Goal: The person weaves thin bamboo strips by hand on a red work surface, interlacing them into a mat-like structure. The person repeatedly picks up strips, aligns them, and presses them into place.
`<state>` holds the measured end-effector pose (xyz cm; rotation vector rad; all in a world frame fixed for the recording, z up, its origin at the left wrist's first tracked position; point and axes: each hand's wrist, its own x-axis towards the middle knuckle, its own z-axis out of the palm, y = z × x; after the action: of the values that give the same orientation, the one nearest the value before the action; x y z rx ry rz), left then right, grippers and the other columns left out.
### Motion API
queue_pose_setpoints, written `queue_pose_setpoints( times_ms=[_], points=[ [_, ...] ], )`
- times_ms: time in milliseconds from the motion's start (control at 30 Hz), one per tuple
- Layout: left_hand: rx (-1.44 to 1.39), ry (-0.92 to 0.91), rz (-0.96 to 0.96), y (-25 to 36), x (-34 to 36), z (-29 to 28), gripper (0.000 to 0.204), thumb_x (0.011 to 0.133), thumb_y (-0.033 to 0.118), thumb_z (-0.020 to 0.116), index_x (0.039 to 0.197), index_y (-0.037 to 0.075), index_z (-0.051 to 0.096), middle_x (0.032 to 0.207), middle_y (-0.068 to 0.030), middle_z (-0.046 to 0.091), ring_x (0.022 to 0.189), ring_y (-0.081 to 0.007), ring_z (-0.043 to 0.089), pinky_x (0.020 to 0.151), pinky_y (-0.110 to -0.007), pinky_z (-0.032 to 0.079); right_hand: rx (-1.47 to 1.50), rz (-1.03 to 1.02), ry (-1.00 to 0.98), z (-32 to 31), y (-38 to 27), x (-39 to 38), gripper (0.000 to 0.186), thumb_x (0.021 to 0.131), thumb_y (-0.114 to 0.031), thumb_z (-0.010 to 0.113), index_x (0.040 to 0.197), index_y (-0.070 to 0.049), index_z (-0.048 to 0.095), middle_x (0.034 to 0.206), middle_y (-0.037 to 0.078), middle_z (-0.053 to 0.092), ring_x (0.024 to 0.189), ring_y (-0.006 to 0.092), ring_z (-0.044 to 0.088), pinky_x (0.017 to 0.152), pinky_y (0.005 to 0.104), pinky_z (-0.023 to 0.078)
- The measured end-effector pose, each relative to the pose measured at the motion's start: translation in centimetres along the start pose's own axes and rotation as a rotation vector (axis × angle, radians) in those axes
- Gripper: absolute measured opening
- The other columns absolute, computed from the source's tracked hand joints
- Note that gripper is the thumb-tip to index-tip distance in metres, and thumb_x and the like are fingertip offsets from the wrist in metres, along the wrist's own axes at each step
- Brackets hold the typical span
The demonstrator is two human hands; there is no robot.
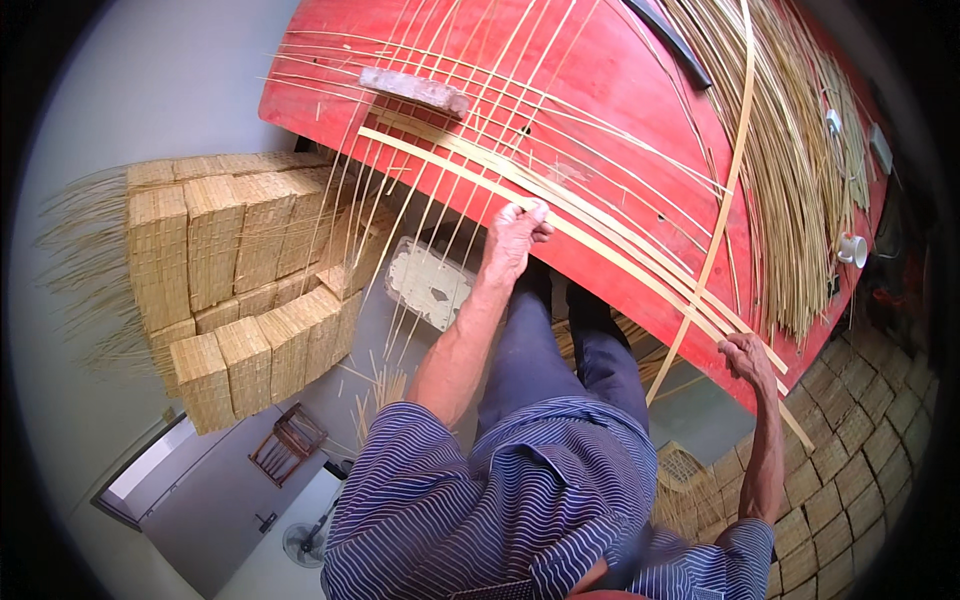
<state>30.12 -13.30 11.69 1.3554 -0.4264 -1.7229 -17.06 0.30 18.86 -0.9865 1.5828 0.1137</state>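
My left hand [517, 235] is closed, pinching a long flat bamboo strip [620, 262] near the front edge of a red table. Farther right, my right hand [748, 358] is curled round the same strip close to its end. Beyond it, two or so more wide strips [590, 213] lie nearly parallel. Thin strips [520, 60] cross them at the left, forming a loose open grid. On the grid rests a rough stone-like block [414, 92]. Another wide strip [722, 225] slants across the others and hangs past the table edge.
The red table [620, 90] holds a thick bundle of thin strips [770, 170] at the right, a dark bar [672, 42] and a white cup [852, 250]. Woven stacks [240, 240] stand at the left, and more woven pieces [850, 450] lie at lower right. A stool [430, 283] is under the edge.
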Motion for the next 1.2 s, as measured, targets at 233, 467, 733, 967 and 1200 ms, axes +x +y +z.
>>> queue_pose_setpoints(
  times_ms=[233,467,733,967,1200],
  points=[
    [-0.037,0.176,0.022,0.7,2.1,-4.2,0.024,0.096,0.027,0.067,0.102,0.004,0.062,0.078,-0.0069,0.068,0.062,-0.0151,0.068,0.054,-0.028,0.056,-0.015,0.04,-0.029,-0.3,-1.0,0.3,0.03,0.093,-0.022,0.059,0.076,0.001,0.063,0.055,0.005,0.055,0.045,0.0117,0.053,0.044,0.0299,0.044],
    [0.017,0.231,-0.012,-0.9,2.6,-6.6,0.017,0.095,0.022,0.068,0.095,0.006,0.063,0.076,-0.0038,0.067,0.061,-0.0131,0.066,0.054,-0.026,0.056,-0.346,-0.188,-0.048,1.7,-1.8,3.5,0.039,0.088,-0.033,0.063,0.084,0.006,0.066,0.068,0.016,0.063,0.065,0.0274,0.063,0.064,0.041,0.049],
    [-0.142,0.066,-0.233,-5.8,0.0,-2.1,0.023,0.094,0.023,0.069,0.103,0.004,0.063,0.086,-0.0068,0.069,0.071,-0.0163,0.069,0.063,-0.028,0.056,-0.095,-0.528,-0.131,14.0,-21.3,14.0,0.038,0.097,-0.035,0.055,0.093,0.002,0.061,0.074,0.017,0.064,0.067,0.0307,0.063,0.064,0.0423,0.048],
    [0.886,0.424,0.087,-1.8,1.0,-10.5,0.033,0.091,0.025,0.069,0.106,-0.004,0.065,0.092,-0.017,0.071,0.081,-0.0236,0.07,0.074,-0.036,0.056,-0.045,-0.315,-0.21,15.4,-22.4,16.8,0.029,0.096,-0.024,0.051,0.089,0.002,0.064,0.066,0.012,0.064,0.056,0.0203,0.062,0.059,0.036,0.049],
    [1.095,0.124,0.043,-5.4,3.4,-18.7,0.044,0.087,0.023,0.066,0.12,-0.003,0.057,0.116,-0.0271,0.065,0.111,-0.0382,0.063,0.097,-0.044,0.049,-0.087,-0.148,-0.306,15.6,-17.1,16.2,0.024,0.092,-0.018,0.058,0.085,0.002,0.067,0.065,0.009,0.064,0.058,0.0169,0.062,0.055,0.034,0.049]
  ],
)
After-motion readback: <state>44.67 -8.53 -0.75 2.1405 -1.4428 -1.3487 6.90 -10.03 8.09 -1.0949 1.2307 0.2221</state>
